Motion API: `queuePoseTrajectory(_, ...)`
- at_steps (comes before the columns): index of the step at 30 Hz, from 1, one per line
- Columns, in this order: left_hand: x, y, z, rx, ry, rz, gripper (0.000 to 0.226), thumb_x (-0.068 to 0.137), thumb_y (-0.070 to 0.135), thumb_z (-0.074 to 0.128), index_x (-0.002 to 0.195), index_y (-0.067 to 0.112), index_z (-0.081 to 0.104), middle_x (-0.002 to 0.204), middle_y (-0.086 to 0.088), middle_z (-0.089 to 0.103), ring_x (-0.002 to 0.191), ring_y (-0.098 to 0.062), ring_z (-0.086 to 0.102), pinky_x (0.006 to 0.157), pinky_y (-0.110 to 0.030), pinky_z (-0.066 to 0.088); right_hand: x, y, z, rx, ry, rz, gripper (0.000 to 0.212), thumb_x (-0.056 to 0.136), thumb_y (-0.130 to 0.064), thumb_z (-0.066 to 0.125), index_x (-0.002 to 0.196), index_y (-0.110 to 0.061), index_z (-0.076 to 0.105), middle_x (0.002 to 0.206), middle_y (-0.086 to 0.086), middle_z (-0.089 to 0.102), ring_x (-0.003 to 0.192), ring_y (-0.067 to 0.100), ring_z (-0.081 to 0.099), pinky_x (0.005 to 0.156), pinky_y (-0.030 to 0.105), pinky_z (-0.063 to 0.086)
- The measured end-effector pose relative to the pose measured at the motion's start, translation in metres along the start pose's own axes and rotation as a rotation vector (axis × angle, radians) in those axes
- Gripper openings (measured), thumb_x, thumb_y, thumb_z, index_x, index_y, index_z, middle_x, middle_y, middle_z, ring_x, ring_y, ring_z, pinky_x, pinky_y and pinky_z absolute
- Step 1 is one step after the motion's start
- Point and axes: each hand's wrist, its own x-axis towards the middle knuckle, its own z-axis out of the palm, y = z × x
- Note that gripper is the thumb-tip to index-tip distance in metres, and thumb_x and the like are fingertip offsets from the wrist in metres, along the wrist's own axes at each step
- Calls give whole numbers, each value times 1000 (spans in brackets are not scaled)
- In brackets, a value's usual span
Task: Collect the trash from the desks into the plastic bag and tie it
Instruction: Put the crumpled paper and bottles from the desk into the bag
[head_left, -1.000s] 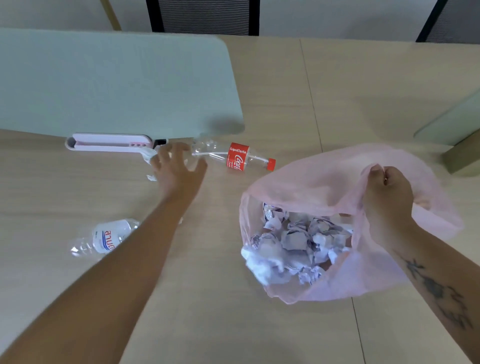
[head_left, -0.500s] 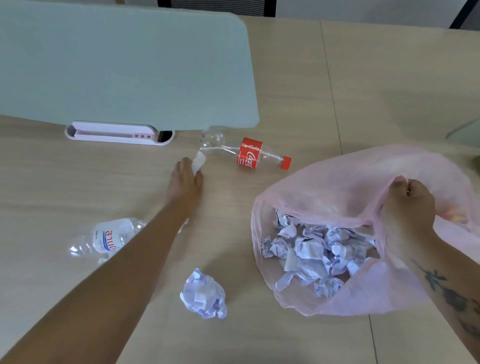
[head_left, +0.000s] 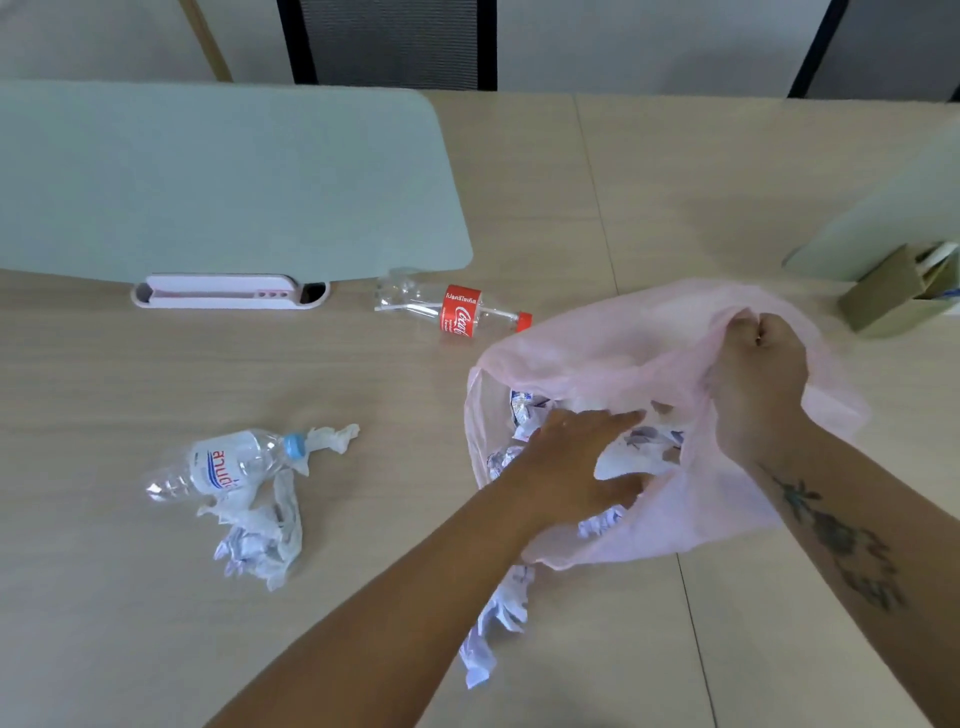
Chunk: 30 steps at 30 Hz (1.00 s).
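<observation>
A pink plastic bag (head_left: 597, 338) lies open on the desk, with several crumpled paper balls (head_left: 524, 410) inside. My right hand (head_left: 758, 374) grips the bag's far rim and holds the mouth up. With fingers stretched out, my left hand (head_left: 566, 457) reaches into the mouth over a white piece of paper (head_left: 623, 460). An empty cola bottle (head_left: 457, 314) lies just left of the bag. Further left, a clear water bottle (head_left: 228, 465) lies beside a white tissue (head_left: 332, 436) and crumpled paper (head_left: 260, 545). Another crumpled paper (head_left: 493, 629) lies under my left forearm.
A pale green divider panel (head_left: 218, 176) stands at the back left, with a white-pink holder (head_left: 228, 293) at its foot. A cardboard box (head_left: 893, 296) and a second divider (head_left: 883, 218) stand at the right edge. Chairs stand behind the desk.
My left hand left the spot near the cola bottle with a white tissue and moved right into the bag's mouth. The right hand keeps its grip on the rim.
</observation>
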Motion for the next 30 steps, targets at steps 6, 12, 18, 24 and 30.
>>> queuePoseTrajectory(6, -97, -26, 0, -3, 378, -104, 79, 73, 65, 65, 143, 40, 37, 144, 16, 36, 128, -13, 32, 106, -37, 36, -3, 2, -19, 41, 33, 16, 33, 97, -29, 36, 67, -15, 36, 72, 7, 41, 70, 22, 40, 63, 33, 35)
queuePoseTrajectory(12, -178, -58, 46, 433, 21, -106, 80, 55, 68, 68, 129, 51, 42, 139, 11, 39, 113, -24, 53, 84, -35, 53, -12, 16, -26, 44, 24, 45, 35, 98, -25, 35, 66, -14, 34, 67, 2, 37, 62, 21, 35, 58, 28, 32)
queuePoseTrajectory(18, -127, -37, 27, -68, 610, -191, 40, 71, 28, 65, 109, 21, 55, 107, 6, 46, 92, -23, 60, 75, -27, 49, -15, 9, -30, 90, 4, 107, 32, 98, -26, 34, 68, -13, 36, 72, 3, 41, 72, 23, 40, 66, 33, 35)
queuePoseTrajectory(24, -42, 18, 3, -593, 162, -254, 100, 68, 84, 53, 148, 54, 2, 159, 22, 14, 144, -3, 20, 110, -27, 24, -12, -1, -33, 153, 8, 124, 31, 98, -28, 33, 89, -4, 49, 81, 7, 43, 71, 22, 41, 61, 30, 36)
queuePoseTrajectory(30, -89, -43, 9, -278, 563, -350, 74, 76, 75, 55, 141, 44, 35, 140, 21, 42, 131, -3, 32, 105, -33, 36, -26, 14, -20, 20, -55, 11, 37, 101, -25, 34, 66, -13, 34, 66, 2, 37, 63, 22, 39, 61, 29, 33)
